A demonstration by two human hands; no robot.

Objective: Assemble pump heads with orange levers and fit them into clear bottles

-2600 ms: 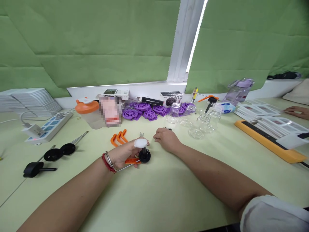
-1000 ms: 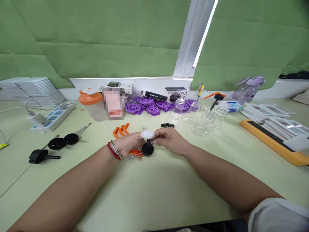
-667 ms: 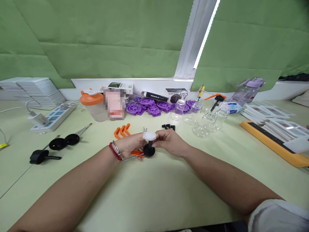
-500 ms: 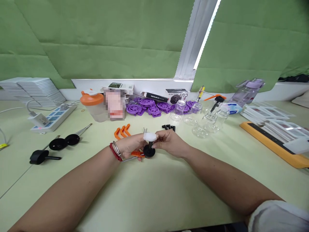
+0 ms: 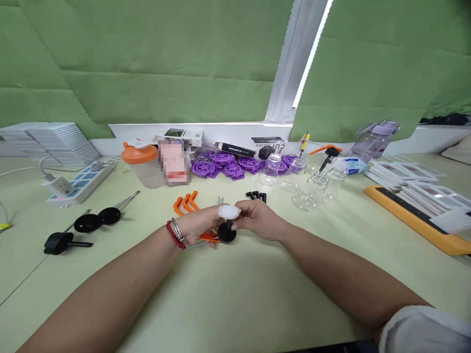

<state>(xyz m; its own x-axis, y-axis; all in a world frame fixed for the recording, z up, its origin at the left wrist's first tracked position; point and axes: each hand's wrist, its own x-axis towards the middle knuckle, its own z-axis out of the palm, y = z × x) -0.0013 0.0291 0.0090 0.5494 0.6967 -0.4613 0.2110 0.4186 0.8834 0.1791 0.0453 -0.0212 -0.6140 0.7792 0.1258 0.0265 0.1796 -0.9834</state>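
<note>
My left hand (image 5: 200,224), with a white bandage on one fingertip and bracelets at the wrist, grips a small assembly: a black disc on a short black stem (image 5: 226,232), with an orange piece (image 5: 208,237) and a thin metal rod under the palm. My right hand (image 5: 258,219) meets it from the right, its fingertips pinching the top of the black stem. Both hands rest low over the pale green table (image 5: 235,294). Several small black pegs (image 5: 256,196) lie just behind my right hand. Orange hooks (image 5: 185,203) lie behind my left hand.
Black discs on metal rods (image 5: 97,217) and a black knob (image 5: 59,242) lie at the left, near a power strip (image 5: 77,182). Purple wheels (image 5: 224,166), glass jars (image 5: 309,189), an orange-lidded shaker (image 5: 142,163) and boxes line the back. An orange board (image 5: 412,213) with stacked cards sits at the right.
My right hand came back from the black pegs to the disc's stem and now pinches its top. My left hand has kept the assembly in place.
</note>
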